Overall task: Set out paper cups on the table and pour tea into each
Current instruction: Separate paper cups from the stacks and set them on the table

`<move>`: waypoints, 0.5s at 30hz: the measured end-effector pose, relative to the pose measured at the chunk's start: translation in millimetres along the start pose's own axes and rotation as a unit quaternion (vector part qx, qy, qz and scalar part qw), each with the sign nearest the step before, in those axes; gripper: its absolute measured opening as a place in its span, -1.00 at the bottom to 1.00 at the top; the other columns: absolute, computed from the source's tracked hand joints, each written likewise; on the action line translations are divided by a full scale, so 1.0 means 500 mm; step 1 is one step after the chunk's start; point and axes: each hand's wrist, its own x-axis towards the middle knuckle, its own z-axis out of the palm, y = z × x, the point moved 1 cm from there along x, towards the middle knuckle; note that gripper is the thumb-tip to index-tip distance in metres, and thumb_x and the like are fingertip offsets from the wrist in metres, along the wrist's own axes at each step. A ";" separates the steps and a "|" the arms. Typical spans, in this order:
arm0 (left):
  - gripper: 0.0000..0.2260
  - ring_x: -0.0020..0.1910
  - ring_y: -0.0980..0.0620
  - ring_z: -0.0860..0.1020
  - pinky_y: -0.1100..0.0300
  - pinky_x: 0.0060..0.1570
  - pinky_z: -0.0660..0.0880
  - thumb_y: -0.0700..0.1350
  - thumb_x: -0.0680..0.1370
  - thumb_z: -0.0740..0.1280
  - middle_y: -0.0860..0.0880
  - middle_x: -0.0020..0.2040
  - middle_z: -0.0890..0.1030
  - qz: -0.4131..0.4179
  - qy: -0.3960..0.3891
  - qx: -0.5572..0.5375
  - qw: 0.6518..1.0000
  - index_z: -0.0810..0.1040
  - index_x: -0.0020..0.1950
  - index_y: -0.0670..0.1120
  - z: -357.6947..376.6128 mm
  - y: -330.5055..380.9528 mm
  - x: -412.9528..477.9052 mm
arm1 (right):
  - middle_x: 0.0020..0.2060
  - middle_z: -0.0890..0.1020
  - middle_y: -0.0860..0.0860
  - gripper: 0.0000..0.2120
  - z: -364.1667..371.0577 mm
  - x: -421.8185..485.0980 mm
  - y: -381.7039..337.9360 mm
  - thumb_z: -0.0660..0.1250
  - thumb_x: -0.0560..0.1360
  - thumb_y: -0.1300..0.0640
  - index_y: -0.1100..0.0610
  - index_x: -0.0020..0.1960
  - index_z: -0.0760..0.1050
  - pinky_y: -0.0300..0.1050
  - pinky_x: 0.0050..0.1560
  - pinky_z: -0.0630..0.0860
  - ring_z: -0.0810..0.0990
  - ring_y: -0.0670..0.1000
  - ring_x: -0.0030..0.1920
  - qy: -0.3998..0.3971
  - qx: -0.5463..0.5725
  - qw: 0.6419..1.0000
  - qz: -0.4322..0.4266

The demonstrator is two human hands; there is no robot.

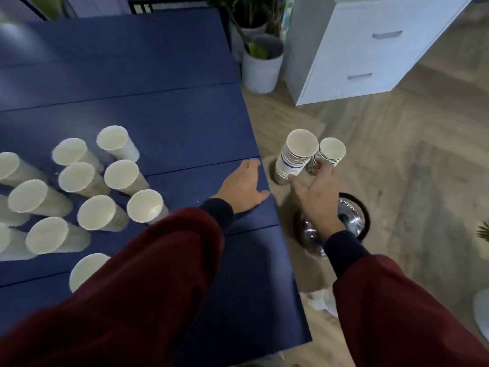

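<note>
Several empty white paper cups (119, 173) stand upright in a cluster on the left half of the dark blue table (164, 107). My left hand (242, 185) rests flat on the table near its right edge, fingers apart, holding nothing. Off the table's right side, my right hand (315, 193) grips two stacks of nested paper cups: a taller stack (295, 154) and a shorter one (329, 152) beside it. Below that hand a shiny metal kettle (349, 215) sits on a low surface, partly hidden by my wrist.
A white drawer cabinet (365, 49) stands on the wooden floor at the back right. Potted plants in white pots (260, 67) stand between it and the table. A white object (481, 311) is at the right edge, crumpled white paper (321, 300) by the table.
</note>
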 end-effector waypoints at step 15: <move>-0.24 0.20 0.01 0.50 0.05 0.16 0.53 -0.15 0.26 0.52 0.00 0.24 0.50 0.023 -0.011 -0.091 0.996 0.34 0.43 -0.07 0.164 0.017 0.237 | 0.32 0.54 0.09 -0.80 -0.013 0.180 0.081 0.51 0.47 0.05 0.18 -0.04 0.65 -0.45 0.10 0.35 0.52 -0.04 0.23 0.008 0.025 0.984 -0.176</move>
